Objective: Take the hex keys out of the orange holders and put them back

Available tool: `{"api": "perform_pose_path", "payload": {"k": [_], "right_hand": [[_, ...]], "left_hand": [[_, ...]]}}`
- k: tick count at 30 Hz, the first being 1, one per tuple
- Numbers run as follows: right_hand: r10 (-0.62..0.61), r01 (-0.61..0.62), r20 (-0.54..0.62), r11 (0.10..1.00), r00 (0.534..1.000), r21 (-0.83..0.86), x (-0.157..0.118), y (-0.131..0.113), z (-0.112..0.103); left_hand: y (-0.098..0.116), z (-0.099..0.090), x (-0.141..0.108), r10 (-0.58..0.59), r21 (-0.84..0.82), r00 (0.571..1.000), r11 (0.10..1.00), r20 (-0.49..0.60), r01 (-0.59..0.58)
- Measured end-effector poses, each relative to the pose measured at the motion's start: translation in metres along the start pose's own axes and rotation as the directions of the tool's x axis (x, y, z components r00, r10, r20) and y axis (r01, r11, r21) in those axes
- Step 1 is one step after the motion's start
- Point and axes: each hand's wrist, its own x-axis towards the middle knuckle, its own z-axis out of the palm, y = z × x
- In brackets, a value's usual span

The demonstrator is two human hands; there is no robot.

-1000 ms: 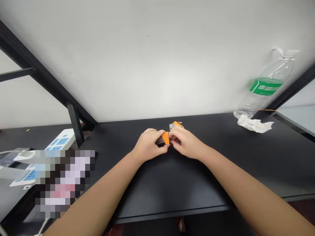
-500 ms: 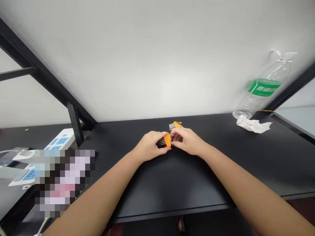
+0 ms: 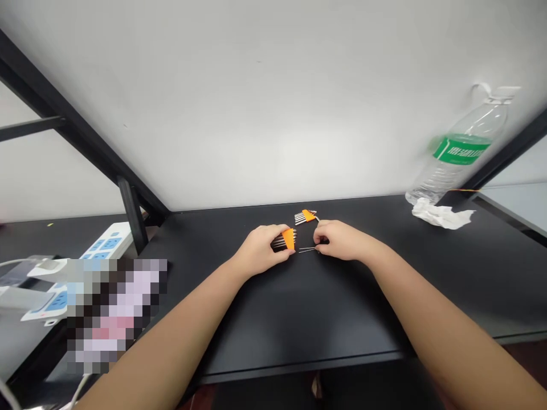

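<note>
After the right hand (image 3: 344,240) parted from the left hand (image 3: 260,249), its fingers (image 3: 319,242) pinched a thin metal rod (image 3: 307,249), and the left's clamped an orange holder (image 3: 289,239).

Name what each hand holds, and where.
Left hand: an orange-clipped hex key set, beside the clip. Right hand: a single hex key, at its right end.

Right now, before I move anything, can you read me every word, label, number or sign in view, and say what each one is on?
Green label on the plastic water bottle: white lettering, too blurred to read.
Orange hex key holder in the left hand: nothing readable.
Second orange hex key holder: nothing readable.
White power strip: blue socket panels, no readable text.
</note>
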Motion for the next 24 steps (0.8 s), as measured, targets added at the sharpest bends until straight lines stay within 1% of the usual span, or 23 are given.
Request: {"api": "perform_pose_path", "payload": {"k": [3, 6, 8, 9, 11, 13, 15, 17, 21, 24], "right_hand": [[0.038, -0.037, 0.023, 0.999, 0.999, -0.038, 0.002, -0.006, 0.003], [0.134, -0.130, 0.048, 0.989, 0.990, -0.074, 0.002, -0.010, 0.005], [0.180, -0.177, 0.054, 0.983, 0.982, -0.051, 0.001, -0.011, 0.006], [0.182, -0.181, 0.047, 0.983, 0.982, -0.026, 0.001, -0.010, 0.007], [0.139, -0.140, 0.016, 0.990, 0.990, 0.033, 0.000, -0.008, 0.007], [0.071, -0.070, -0.009, 0.994, 0.997, 0.089, -0.001, -0.007, 0.007], [0.012, -0.009, -0.021, 0.991, 1.000, 0.137, -0.002, -0.009, 0.006], [-0.028, 0.037, -0.056, 0.985, 0.998, 0.170, -0.002, -0.014, 0.006], [-0.105, 0.132, -0.180, 0.980, 0.978, 0.146, -0.002, -0.024, 0.006], [-0.138, 0.171, -0.245, 0.978, 0.960, 0.120, -0.003, -0.025, 0.005]], "left_hand": [[-0.001, 0.001, 0.000, 0.010, 0.036, 1.000, 0.999, -0.022, -0.009], [-0.002, 0.002, 0.000, 0.011, 0.056, 0.999, 0.998, -0.031, -0.010], [-0.003, 0.002, 0.000, 0.015, 0.054, 1.000, 0.998, -0.023, -0.014], [-0.003, 0.003, 0.001, 0.017, 0.055, 1.000, 0.998, -0.023, -0.015], [-0.004, 0.003, 0.000, 0.017, 0.065, 0.999, 0.998, -0.033, -0.015], [-0.005, 0.003, 0.000, 0.016, 0.074, 0.999, 0.997, -0.043, -0.012], [-0.005, 0.003, 0.000, 0.012, 0.065, 0.999, 0.998, -0.050, -0.008], [-0.005, 0.003, 0.000, 0.003, 0.045, 0.999, 0.999, -0.053, 0.000], [-0.006, 0.004, -0.001, -0.019, 0.004, 0.995, 1.000, -0.093, 0.019], [-0.008, 0.005, -0.002, -0.021, -0.025, 0.992, 1.000, -0.128, 0.018]]}}
